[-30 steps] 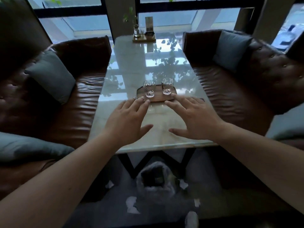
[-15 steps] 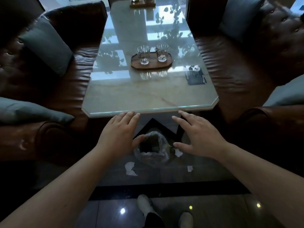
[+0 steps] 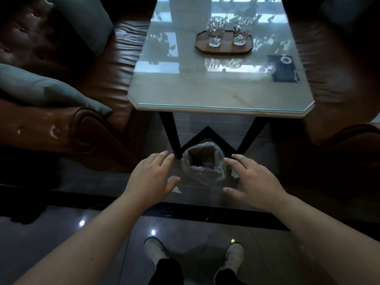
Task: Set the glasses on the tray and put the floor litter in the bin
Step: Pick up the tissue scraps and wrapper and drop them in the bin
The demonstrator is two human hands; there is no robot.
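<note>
Bare forearms, no sleeves; dark trousers (image 3: 166,271) and pale grey shoes (image 3: 153,248).

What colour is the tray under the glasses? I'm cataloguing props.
Brown wood, seen in the head view: tray.

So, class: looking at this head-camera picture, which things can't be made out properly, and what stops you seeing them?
- Head view: floor litter is largely hidden under the left hand.
- Head view: another scrap is partly hidden by the right hand.
- Head view: what lies inside the bin is too dark to tell.
- Head view: the dark card on the table is too blurred to read.
</note>
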